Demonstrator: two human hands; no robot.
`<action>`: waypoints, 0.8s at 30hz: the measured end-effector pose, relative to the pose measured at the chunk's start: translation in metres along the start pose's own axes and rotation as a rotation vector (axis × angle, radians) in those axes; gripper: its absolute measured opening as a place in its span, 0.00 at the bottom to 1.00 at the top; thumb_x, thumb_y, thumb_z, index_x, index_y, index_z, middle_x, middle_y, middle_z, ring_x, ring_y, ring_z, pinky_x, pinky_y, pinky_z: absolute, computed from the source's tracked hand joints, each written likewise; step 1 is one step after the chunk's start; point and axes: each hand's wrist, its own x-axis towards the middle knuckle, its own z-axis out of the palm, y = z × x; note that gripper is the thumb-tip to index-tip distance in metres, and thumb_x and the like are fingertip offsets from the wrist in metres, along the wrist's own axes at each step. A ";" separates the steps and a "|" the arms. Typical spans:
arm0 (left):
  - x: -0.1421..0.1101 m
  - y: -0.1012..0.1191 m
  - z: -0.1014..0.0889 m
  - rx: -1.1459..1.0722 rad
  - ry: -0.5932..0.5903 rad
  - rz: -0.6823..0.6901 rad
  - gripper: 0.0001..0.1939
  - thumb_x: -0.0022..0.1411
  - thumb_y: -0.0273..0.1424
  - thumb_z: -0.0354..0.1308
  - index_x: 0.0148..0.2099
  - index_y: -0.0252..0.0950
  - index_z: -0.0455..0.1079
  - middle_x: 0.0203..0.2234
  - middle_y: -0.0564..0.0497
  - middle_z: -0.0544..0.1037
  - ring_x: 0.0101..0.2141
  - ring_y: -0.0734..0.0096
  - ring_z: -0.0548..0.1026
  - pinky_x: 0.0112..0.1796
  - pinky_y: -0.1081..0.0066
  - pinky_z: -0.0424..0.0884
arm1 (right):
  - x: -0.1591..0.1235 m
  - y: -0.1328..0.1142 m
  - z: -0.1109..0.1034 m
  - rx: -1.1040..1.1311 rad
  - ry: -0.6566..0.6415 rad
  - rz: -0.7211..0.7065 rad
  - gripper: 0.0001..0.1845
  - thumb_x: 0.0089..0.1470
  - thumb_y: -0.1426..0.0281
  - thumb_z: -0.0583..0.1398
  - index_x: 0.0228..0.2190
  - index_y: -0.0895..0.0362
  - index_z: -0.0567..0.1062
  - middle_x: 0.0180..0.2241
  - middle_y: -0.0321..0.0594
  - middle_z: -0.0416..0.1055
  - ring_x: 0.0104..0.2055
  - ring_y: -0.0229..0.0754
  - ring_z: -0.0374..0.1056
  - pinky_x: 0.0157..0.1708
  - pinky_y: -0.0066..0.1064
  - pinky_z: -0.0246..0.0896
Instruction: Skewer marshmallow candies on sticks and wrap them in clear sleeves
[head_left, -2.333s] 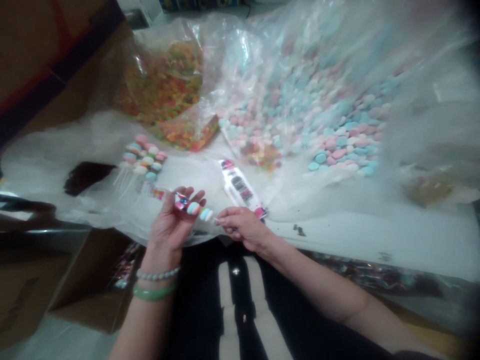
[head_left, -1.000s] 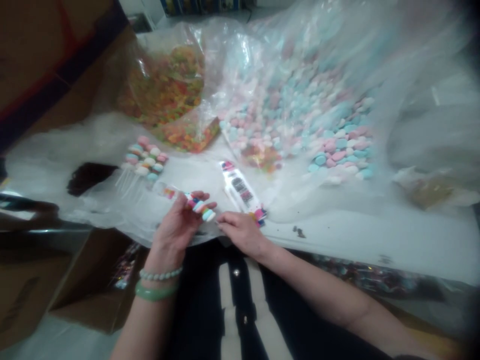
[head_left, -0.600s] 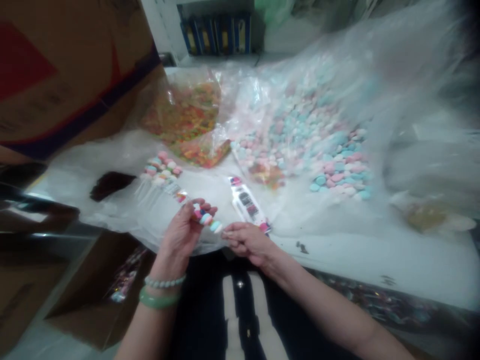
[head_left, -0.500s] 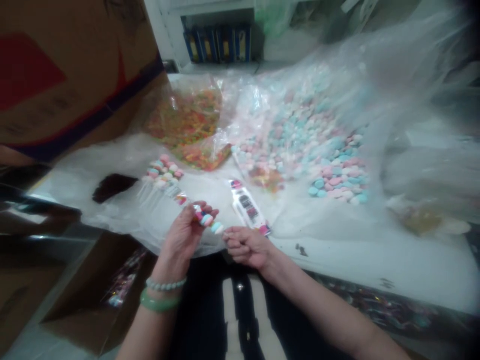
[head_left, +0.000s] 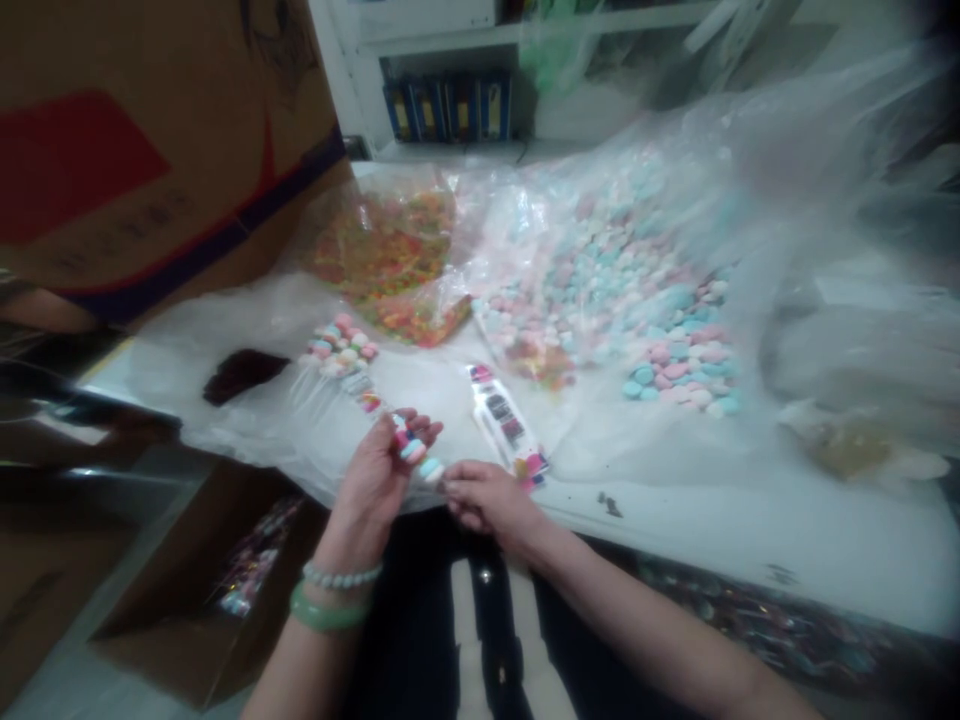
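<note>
Near the table's front edge, my left hand (head_left: 379, 465) holds a small printed candy wrapper (head_left: 401, 430), and several blue, pink and white marshmallow candies (head_left: 420, 460) stick out of it in a row. At the lower end of that candy skewer, the fingertips of my right hand (head_left: 480, 495) are pinched together; the stick there is mostly hidden. A stack of flat printed wrappers (head_left: 506, 420) lies just beyond my right hand. To the left, finished-looking candy skewers (head_left: 341, 345) with white sticks lie in a pile, with another printed wrapper (head_left: 369, 401) beside them.
Clear bags hold orange-green gummies (head_left: 382, 250) and pastel marshmallows (head_left: 679, 370) at the back. Some gummies (head_left: 536, 362) lie in front of them. A big carton (head_left: 187, 120) stands at left, and an open carton (head_left: 172, 620) with shiny packets sits below. Shelving (head_left: 427, 40) is behind.
The camera view tilts up, showing more shelf and carton. Both hands stay together at the candy skewer; the candies sat a little farther from the wrapper mouth earlier.
</note>
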 end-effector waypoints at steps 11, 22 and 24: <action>0.005 0.001 -0.002 0.028 -0.059 -0.073 0.14 0.67 0.38 0.52 0.38 0.32 0.72 0.36 0.41 0.79 0.37 0.58 0.80 0.39 0.61 0.76 | -0.003 -0.008 -0.004 -0.141 0.223 -0.068 0.04 0.46 0.70 0.61 0.24 0.57 0.70 0.14 0.27 0.59 0.15 0.30 0.51 0.16 0.23 0.42; 0.001 -0.008 0.001 -0.015 -0.001 -0.052 0.15 0.68 0.39 0.49 0.37 0.34 0.70 0.37 0.44 0.78 0.38 0.60 0.80 0.40 0.61 0.75 | 0.002 -0.001 -0.007 0.433 -0.179 0.282 0.03 0.51 0.74 0.60 0.28 0.60 0.70 0.14 0.25 0.58 0.12 0.24 0.43 0.12 0.19 0.31; 0.000 -0.011 0.002 -0.049 0.008 -0.031 0.15 0.69 0.39 0.48 0.38 0.35 0.70 0.38 0.46 0.78 0.40 0.60 0.79 0.42 0.61 0.74 | -0.002 -0.001 0.000 0.312 -0.061 0.179 0.04 0.48 0.73 0.62 0.27 0.60 0.70 0.14 0.27 0.62 0.12 0.25 0.46 0.12 0.20 0.31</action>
